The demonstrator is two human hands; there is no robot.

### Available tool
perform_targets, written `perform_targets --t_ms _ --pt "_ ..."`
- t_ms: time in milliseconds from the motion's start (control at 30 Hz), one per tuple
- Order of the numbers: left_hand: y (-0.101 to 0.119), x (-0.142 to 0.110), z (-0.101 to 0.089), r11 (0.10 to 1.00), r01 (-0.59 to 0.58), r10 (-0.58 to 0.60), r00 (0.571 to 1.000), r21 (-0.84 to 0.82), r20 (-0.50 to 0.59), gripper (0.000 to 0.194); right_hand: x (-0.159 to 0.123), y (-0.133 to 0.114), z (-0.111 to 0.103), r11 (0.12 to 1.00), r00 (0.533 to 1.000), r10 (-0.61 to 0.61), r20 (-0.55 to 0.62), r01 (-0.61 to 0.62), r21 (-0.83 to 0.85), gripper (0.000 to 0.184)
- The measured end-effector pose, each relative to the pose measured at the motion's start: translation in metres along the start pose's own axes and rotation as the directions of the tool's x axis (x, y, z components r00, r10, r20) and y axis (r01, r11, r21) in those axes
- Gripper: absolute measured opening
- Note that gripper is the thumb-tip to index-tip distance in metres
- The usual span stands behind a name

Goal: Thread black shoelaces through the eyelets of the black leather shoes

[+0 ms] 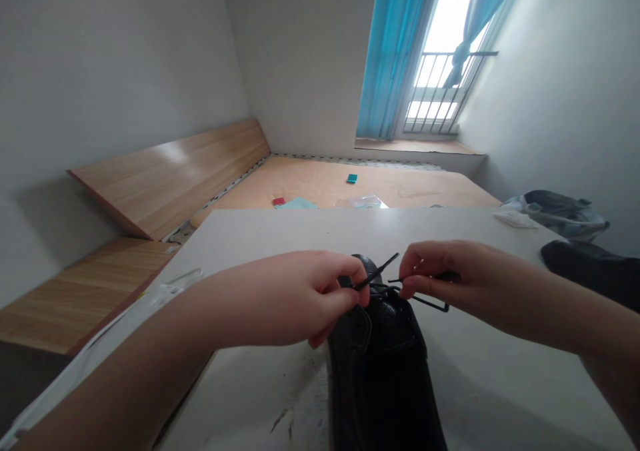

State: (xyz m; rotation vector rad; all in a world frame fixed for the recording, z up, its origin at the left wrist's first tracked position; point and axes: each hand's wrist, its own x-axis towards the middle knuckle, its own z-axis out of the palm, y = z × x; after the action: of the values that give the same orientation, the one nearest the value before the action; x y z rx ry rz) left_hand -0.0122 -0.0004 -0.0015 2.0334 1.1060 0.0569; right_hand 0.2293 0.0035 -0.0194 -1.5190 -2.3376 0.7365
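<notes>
A black leather shoe (385, 371) rests on the white tabletop (270, 231), its toe pointing away from me. Over its front, my left hand (340, 294) pinches a black shoelace (375, 274), whose end sticks up past the fingertips. On the other side, my right hand (425, 271) is closed with thumb and fingertips on the lace too; a thin tip pokes out to the left and a loop hangs below the fingers. Between the hands the lace crosses above the shoe. My left fingers hide part of the shoe's left side.
A second dark shoe (595, 268) lies at the right edge, near a grey bag (560, 211). Beyond the table is a bed (310, 178) with a small teal item (352, 178) on it. White plastic (155, 298) hangs along the table's left side.
</notes>
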Motion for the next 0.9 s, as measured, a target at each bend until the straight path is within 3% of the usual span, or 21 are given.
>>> perform_targets --t_ms 100,200,367,500,700,900 --pt "-0.005 0.002 0.000 0.980 0.067 -0.048 0.994 0.189 -0.103 0.022 0.000 0.000 -0.003 0.999 0.994 0.051 0.097 -0.049 -0.015 0.024" --pt "-0.006 0.005 0.001 0.967 0.066 -0.022 0.984 0.248 -0.175 0.029 0.000 0.000 -0.004 0.998 0.996 0.059 0.069 -0.058 -0.020 0.029" --pt "-0.004 0.005 0.003 0.967 0.050 -0.016 0.990 0.249 -0.137 0.047 0.002 -0.004 0.003 0.994 0.991 -0.068 0.115 0.058 0.089 0.029" --pt "-0.005 0.004 0.002 0.981 0.034 -0.029 0.999 0.189 -0.029 0.039 0.005 -0.006 0.012 0.988 0.987 -0.089 0.133 0.071 0.134 0.030" --pt "-0.008 0.007 0.002 0.963 0.084 -0.070 0.995 0.255 -0.065 0.035 0.007 -0.007 0.017 0.985 0.988 -0.097 0.117 0.078 0.154 0.031" --pt "-0.009 0.012 0.006 0.918 0.207 -0.163 0.975 0.338 -0.154 0.031 0.009 -0.008 0.017 0.987 0.981 -0.117 0.157 0.097 0.129 0.030"
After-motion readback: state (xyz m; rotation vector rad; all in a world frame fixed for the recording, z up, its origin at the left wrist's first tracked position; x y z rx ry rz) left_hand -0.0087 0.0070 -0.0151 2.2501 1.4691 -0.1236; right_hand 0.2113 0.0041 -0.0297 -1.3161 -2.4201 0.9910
